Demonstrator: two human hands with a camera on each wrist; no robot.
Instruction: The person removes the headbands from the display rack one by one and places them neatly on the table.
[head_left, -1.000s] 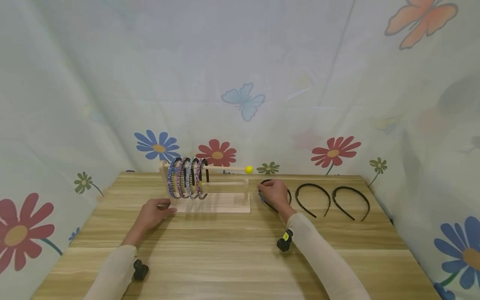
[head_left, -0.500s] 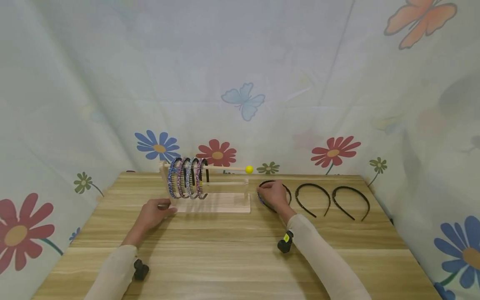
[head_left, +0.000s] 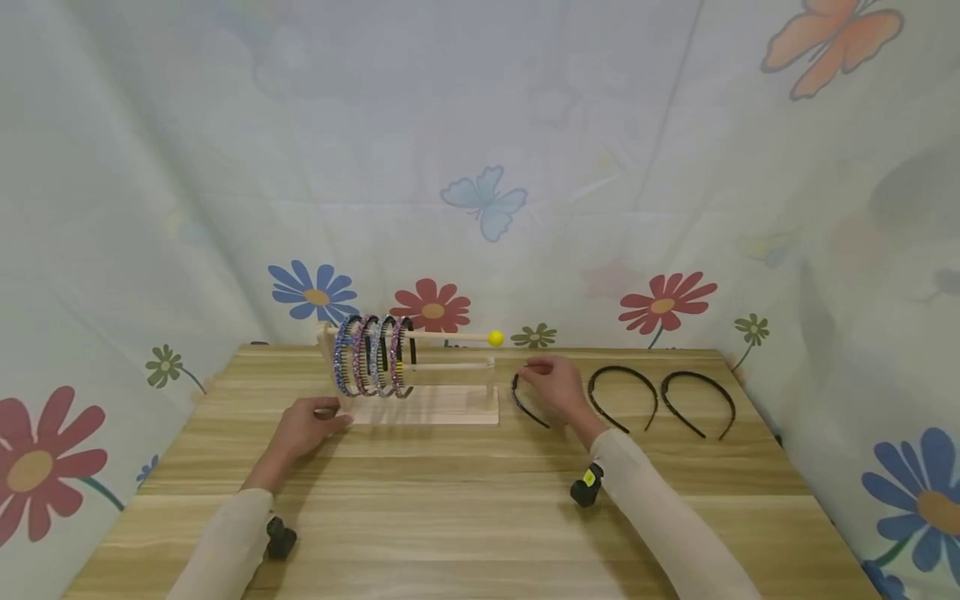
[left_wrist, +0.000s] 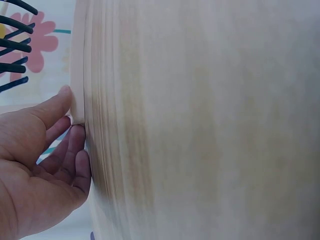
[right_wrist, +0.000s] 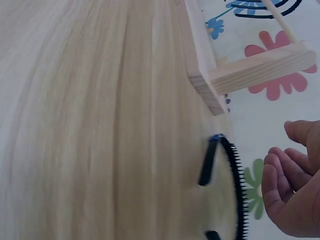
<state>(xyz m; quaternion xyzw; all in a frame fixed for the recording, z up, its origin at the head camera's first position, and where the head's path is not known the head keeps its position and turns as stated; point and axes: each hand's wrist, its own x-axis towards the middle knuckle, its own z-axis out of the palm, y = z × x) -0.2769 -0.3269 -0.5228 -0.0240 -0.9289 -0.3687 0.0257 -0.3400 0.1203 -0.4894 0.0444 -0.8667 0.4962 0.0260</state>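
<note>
The wooden headband rack stands toward the back of the table, left of middle. My left hand holds the left end of its base; in the left wrist view the thumb lies against the board and the curled fingers are at its end. Right of the rack, a dark toothed headband lies on the table with a blue sparkly part showing. My right hand hovers over this headband and partly hides it in the head view. In the right wrist view its loosely bent fingers are apart from the headband and hold nothing.
Several glittery headbands hang on the rack's left half. A yellow ball caps its upper rod. Two more black headbands lie farther right on the table. A flower-printed curtain stands behind.
My right hand has let go of the headband and shifted slightly right, with the headband left on the table. The left hand has stayed at the rack's base.
</note>
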